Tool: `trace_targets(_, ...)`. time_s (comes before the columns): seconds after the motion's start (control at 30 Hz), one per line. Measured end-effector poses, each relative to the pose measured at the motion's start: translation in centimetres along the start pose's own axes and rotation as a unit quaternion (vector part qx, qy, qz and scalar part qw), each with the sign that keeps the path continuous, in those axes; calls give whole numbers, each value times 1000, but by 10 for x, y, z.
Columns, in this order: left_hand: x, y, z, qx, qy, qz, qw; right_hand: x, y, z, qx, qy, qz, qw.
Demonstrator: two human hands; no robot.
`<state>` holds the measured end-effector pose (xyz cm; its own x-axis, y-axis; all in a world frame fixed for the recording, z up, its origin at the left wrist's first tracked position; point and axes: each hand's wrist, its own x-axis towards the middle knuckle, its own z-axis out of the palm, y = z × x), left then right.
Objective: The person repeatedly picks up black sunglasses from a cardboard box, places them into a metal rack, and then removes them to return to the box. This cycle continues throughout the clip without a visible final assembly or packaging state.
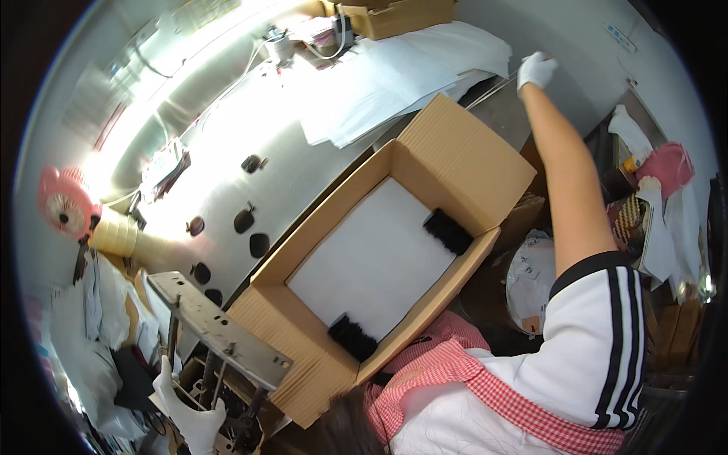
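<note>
Thin, pale cord (493,92), seemingly in two strands, stretches from beside the raised flap of the open brown corrugated cardboard box up to the white-gloved right hand (537,70). It should be feather-light and limp, liable to slide in a glove; pinching it near its end, against a bent finger, would suit. The right hand's fingers are bent in; I cannot tell if they clench the cord. The box (466,163) looks light and stiff, best held by its walls; inside lie a white sheet (371,258) and two black fuzzy rolls (449,231). Lower left, the white-gloved left hand (191,409) curves beside the grey metal-topped machine (220,322), its grasp unclear. Beyond spreads the shiny steel table (303,178).
</note>
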<state>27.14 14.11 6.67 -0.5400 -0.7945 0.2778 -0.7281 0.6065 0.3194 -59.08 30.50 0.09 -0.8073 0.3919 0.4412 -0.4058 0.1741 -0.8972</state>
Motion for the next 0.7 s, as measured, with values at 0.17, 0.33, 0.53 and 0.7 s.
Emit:
trace_targets(0.17,66,73,38,-6,-48,62,997,-74,56,11,-69,-399,199,893)
trace_targets(0.33,118,135,89,28,-94,173,980,-126,-25,-59,-74,-571,-63,815)
trace_targets(0.53,120,240,142,-38,-48,370,927,-250,-174,-222,-49,-545,-501,671)
trace_targets(0.7,49,322,141,-125,-46,607,784,-321,-208,-345,-236,-455,-428,744)
